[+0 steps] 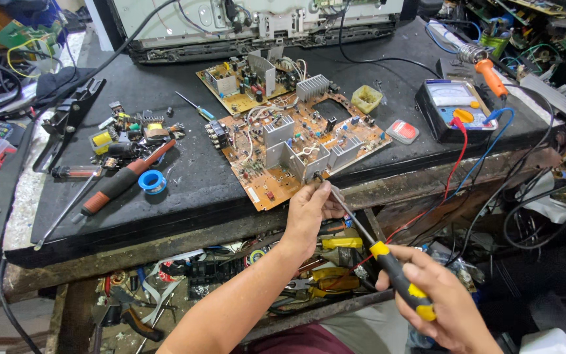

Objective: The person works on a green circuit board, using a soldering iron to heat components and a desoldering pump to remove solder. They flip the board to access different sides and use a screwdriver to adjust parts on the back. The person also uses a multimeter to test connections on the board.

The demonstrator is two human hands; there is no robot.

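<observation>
A brown circuit board (pixel 296 147) with silver heat sinks lies on the black bench mat, one corner near the front edge. My left hand (pixel 309 213) pinches the shaft tip of a screwdriver against the heat sink at the board's near edge. My right hand (pixel 440 298) grips the yellow and black handle of that screwdriver (pixel 397 278), which slants up and left toward the board.
A second smaller board (pixel 244 82) lies behind. An analog multimeter (pixel 453 105) with red and blue leads sits right, an orange soldering iron (pixel 489 72) beyond it. Left: a red-handled screwdriver (pixel 122 180), blue tape roll (pixel 152 181), loose parts. Tools fill the shelf below.
</observation>
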